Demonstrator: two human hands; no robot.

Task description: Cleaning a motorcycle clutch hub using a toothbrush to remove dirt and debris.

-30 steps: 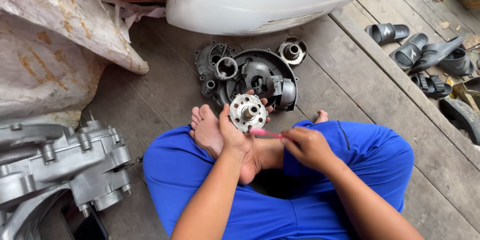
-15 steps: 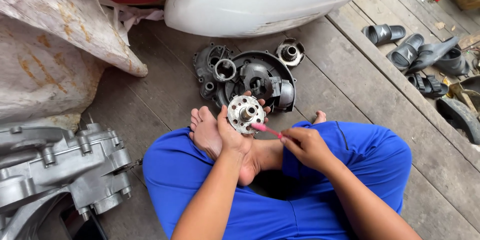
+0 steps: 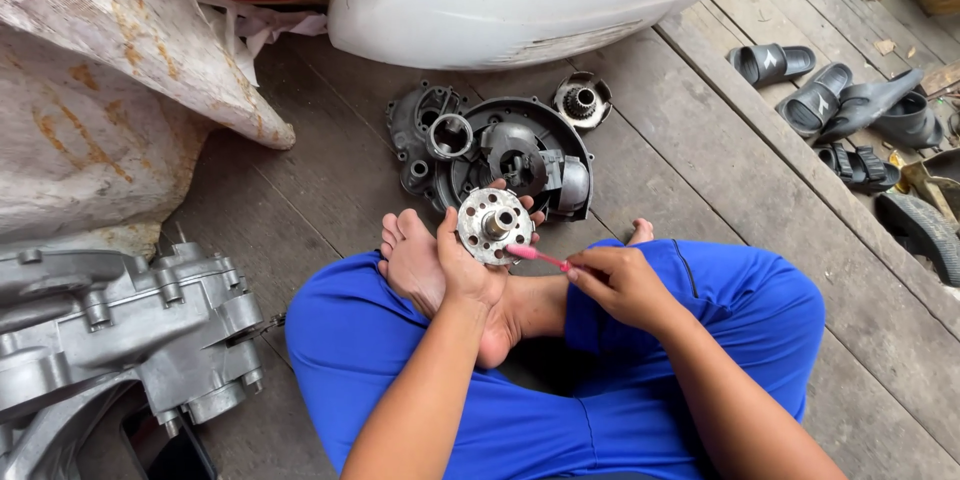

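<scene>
A round metal disc (image 3: 493, 225) with a ring of holes and a central hub sits upright in the left hand (image 3: 462, 265), whose fingers curl around its rim from behind. The right hand (image 3: 620, 283), just to the disc's right, pinches a thin pink brush (image 3: 537, 257), its tip touching the disc's lower edge. Both hands hover above crossed legs in blue trousers (image 3: 720, 310) (bare feet tucked under). Beyond lie a dark engine cover (image 3: 530, 155) and a grey engine casing (image 3: 110, 330) on the wooden planks (image 3: 330, 180).
</scene>
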